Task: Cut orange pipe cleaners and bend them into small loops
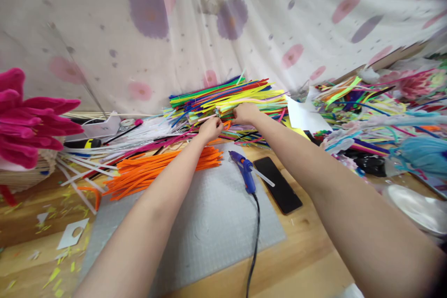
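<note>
Stems (216,100): mixed cols., thin, straight, fuzzy, piled upper ctr. of frame. My L hand (211,129), R hand (245,113): at pile's front, fingers curled; can't tell if grasping anything. Orange stems (139,172): plush, loose bunch, left of ctr., on mat (209,214), grey, gridded. Glue gun (248,179): blue plastic, ctr., unheld. Progress, est.: early; orange lot apart, mixed pile unfinished, nothing joined visible on mat.

Beyond the left hand (211,129), the background is filled by a pale, draped cloth (195,46) patterned with pink and purple flowers (232,17); nearer than the hand, a wooden table (307,260) is softly lit.
</note>
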`<action>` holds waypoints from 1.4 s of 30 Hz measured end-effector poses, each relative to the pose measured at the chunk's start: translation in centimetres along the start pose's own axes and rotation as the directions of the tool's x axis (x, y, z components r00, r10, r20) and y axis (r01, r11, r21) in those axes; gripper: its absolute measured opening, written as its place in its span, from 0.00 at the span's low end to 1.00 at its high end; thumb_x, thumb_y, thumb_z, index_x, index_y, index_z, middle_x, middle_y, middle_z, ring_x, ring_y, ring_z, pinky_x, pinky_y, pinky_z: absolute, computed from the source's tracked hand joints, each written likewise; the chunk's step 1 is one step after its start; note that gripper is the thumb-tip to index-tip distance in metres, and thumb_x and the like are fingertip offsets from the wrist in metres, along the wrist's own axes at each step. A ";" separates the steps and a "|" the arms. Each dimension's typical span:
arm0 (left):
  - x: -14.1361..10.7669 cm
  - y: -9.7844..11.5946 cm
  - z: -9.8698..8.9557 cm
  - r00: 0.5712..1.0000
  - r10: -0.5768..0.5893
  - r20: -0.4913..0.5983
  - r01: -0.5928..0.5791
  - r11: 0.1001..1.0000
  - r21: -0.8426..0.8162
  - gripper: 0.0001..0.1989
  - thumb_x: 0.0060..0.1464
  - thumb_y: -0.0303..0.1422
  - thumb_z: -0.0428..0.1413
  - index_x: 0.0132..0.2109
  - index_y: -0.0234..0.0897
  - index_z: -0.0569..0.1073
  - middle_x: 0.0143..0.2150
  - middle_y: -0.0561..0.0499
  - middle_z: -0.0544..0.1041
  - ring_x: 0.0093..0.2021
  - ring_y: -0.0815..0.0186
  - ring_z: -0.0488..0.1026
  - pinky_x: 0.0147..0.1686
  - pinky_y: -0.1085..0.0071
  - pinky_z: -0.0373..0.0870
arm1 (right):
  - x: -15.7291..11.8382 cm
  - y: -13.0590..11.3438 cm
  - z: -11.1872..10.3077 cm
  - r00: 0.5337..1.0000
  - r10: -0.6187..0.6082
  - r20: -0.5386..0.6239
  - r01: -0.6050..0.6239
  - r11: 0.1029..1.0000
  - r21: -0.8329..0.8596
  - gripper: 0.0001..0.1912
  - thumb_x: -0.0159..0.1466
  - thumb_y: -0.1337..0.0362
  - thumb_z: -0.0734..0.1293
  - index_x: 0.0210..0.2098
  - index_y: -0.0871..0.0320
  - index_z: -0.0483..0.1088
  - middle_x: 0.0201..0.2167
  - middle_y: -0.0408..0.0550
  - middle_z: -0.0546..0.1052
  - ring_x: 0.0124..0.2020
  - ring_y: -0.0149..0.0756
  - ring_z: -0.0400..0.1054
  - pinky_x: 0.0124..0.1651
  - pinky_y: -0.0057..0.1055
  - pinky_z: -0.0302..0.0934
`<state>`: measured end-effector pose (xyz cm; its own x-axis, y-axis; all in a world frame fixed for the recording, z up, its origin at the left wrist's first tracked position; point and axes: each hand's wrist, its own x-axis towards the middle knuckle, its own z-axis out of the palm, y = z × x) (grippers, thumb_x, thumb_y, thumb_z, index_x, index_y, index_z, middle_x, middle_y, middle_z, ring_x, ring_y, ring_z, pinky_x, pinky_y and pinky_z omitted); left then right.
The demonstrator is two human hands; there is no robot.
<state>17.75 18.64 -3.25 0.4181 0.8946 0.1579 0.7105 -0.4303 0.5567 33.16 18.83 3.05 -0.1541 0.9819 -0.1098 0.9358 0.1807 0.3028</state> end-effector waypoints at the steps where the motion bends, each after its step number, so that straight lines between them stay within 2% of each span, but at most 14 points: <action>1: -0.1 -0.2 -0.1 1.000 -0.010 0.000 0.010 1.000 -0.026 0.11 0.51 0.35 0.46 0.32 0.37 0.71 0.33 0.49 0.74 0.33 0.66 0.68 0.32 0.72 0.62 | 0.0 -0.1 0.1 1.000 0.015 -0.007 -0.015 1.000 0.004 0.25 0.53 0.50 0.62 0.42 0.60 0.73 0.41 0.59 0.75 0.44 0.49 0.68 0.42 0.37 0.62; 5: -1.6 -1.2 -1.1 0.999 -0.039 0.006 0.039 0.988 -0.147 0.09 0.49 0.34 0.46 0.28 0.36 0.68 0.27 0.53 0.70 0.29 0.68 0.65 0.31 0.73 0.62 | 0.1 -0.1 0.5 0.999 0.040 -0.015 -0.040 0.999 0.020 0.24 0.53 0.53 0.62 0.43 0.61 0.73 0.42 0.59 0.75 0.45 0.48 0.68 0.42 0.37 0.61; 8: -4.4 -2.7 -3.1 0.999 -0.030 0.027 0.036 0.967 -0.253 0.09 0.49 0.34 0.46 0.26 0.37 0.65 0.25 0.54 0.67 0.28 0.70 0.64 0.30 0.74 0.62 | 0.1 0.1 0.6 0.998 0.048 -0.031 -0.047 0.999 0.025 0.23 0.54 0.54 0.61 0.43 0.62 0.73 0.42 0.60 0.75 0.44 0.48 0.68 0.42 0.36 0.62; 12: -10.6 -5.7 -7.6 0.992 -0.103 0.078 0.122 0.944 -0.308 0.10 0.48 0.40 0.46 0.27 0.38 0.64 0.26 0.55 0.67 0.30 0.69 0.63 0.33 0.74 0.62 | 0.1 0.3 0.6 0.999 0.037 -0.014 -0.037 0.999 0.029 0.23 0.53 0.54 0.62 0.43 0.61 0.73 0.42 0.59 0.75 0.44 0.47 0.68 0.41 0.35 0.62; 18: -21.0 -11.0 -14.5 0.935 -0.304 0.182 0.347 0.890 -0.295 0.12 0.43 0.45 0.50 0.25 0.41 0.65 0.24 0.59 0.65 0.27 0.70 0.60 0.31 0.75 0.59 | 0.2 0.2 0.5 1.000 0.022 0.011 -0.022 1.000 0.017 0.22 0.54 0.55 0.62 0.43 0.62 0.73 0.42 0.60 0.75 0.43 0.48 0.69 0.41 0.35 0.62; 22: -25.1 -13.1 -16.2 0.884 -0.466 0.030 0.455 0.846 -0.276 0.17 0.41 0.51 0.49 0.25 0.43 0.67 0.23 0.60 0.68 0.29 0.69 0.61 0.34 0.74 0.59 | 0.2 0.2 0.4 0.999 0.019 0.035 -0.019 1.000 0.009 0.22 0.55 0.55 0.62 0.44 0.62 0.73 0.43 0.59 0.75 0.43 0.46 0.69 0.41 0.34 0.61; 25: -26.0 -13.3 -16.5 0.883 -0.465 -0.063 0.446 0.873 -0.196 0.20 0.39 0.55 0.48 0.24 0.43 0.67 0.22 0.61 0.69 0.29 0.69 0.62 0.34 0.74 0.59 | 0.3 0.4 0.4 0.997 -0.027 0.066 0.027 1.000 0.002 0.21 0.55 0.55 0.63 0.42 0.63 0.73 0.42 0.60 0.75 0.41 0.46 0.68 0.41 0.33 0.59; 27: -25.9 -13.1 -16.8 0.865 -0.493 -0.097 0.492 0.870 -0.037 0.20 0.42 0.53 0.47 0.23 0.42 0.65 0.19 0.60 0.65 0.27 0.69 0.60 0.31 0.75 0.57 | 0.3 0.7 0.4 0.995 -0.059 0.080 0.060 0.998 0.002 0.21 0.54 0.55 0.65 0.40 0.66 0.74 0.41 0.62 0.75 0.40 0.45 0.68 0.40 0.33 0.58; 29: -25.7 -12.5 -17.2 0.802 -0.578 -0.149 0.596 0.789 0.147 0.19 0.47 0.51 0.47 0.23 0.40 0.62 0.18 0.58 0.63 0.25 0.68 0.60 0.28 0.74 0.55 | 0.1 0.8 0.4 0.991 -0.087 0.099 0.086 0.996 0.006 0.22 0.54 0.55 0.66 0.38 0.69 0.74 0.40 0.65 0.75 0.38 0.44 0.68 0.39 0.32 0.56; 31: -25.5 -11.7 -17.7 0.710 -0.654 -0.260 0.704 0.659 0.264 0.18 0.50 0.48 0.45 0.23 0.40 0.60 0.20 0.56 0.65 0.27 0.66 0.63 0.27 0.73 0.55 | -0.1 0.8 0.2 0.986 -0.101 0.133 0.101 0.995 0.005 0.21 0.54 0.56 0.66 0.38 0.70 0.74 0.40 0.65 0.74 0.38 0.43 0.68 0.38 0.31 0.55; 33: -25.3 -10.8 -18.0 0.634 -0.672 -0.383 0.773 0.572 0.275 0.17 0.52 0.47 0.44 0.25 0.40 0.61 0.26 0.54 0.70 0.29 0.64 0.66 0.28 0.72 0.56 | -0.5 0.7 0.0 0.979 -0.105 0.172 0.107 0.994 -0.004 0.20 0.54 0.57 0.66 0.39 0.68 0.74 0.41 0.63 0.74 0.38 0.42 0.67 0.37 0.30 0.55; 34: -25.3 -10.3 -18.1 0.618 -0.664 -0.421 0.783 0.564 0.261 0.16 0.52 0.46 0.44 0.27 0.40 0.63 0.28 0.53 0.71 0.31 0.63 0.67 0.28 0.71 0.57 | -0.8 0.6 -0.1 0.977 -0.102 0.189 0.106 0.994 -0.011 0.20 0.54 0.58 0.66 0.40 0.67 0.74 0.42 0.61 0.74 0.38 0.42 0.67 0.38 0.30 0.55; 39: -25.2 -8.2 -17.6 0.708 -0.524 -0.474 0.672 0.705 0.225 0.13 0.51 0.43 0.47 0.38 0.40 0.66 0.37 0.50 0.74 0.37 0.61 0.70 0.31 0.69 0.63 | -2.5 0.7 -0.7 0.978 -0.038 0.206 0.048 0.998 -0.042 0.21 0.55 0.54 0.64 0.41 0.63 0.74 0.42 0.59 0.75 0.39 0.44 0.68 0.40 0.34 0.58; 42: -25.4 -7.7 -16.3 0.757 -0.460 -0.463 0.620 0.730 0.287 0.11 0.50 0.34 0.48 0.41 0.38 0.68 0.40 0.46 0.73 0.41 0.59 0.70 0.37 0.67 0.65 | -3.7 1.2 -1.5 0.975 0.026 0.221 -0.018 0.999 -0.038 0.23 0.56 0.52 0.63 0.42 0.63 0.73 0.44 0.57 0.74 0.41 0.45 0.68 0.41 0.35 0.59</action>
<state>-7.55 1.22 1.71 -0.2726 0.9314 0.2413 0.9407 0.2053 0.2702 34.36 15.45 5.21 -0.0561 0.9497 -0.3082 0.9255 0.1652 0.3407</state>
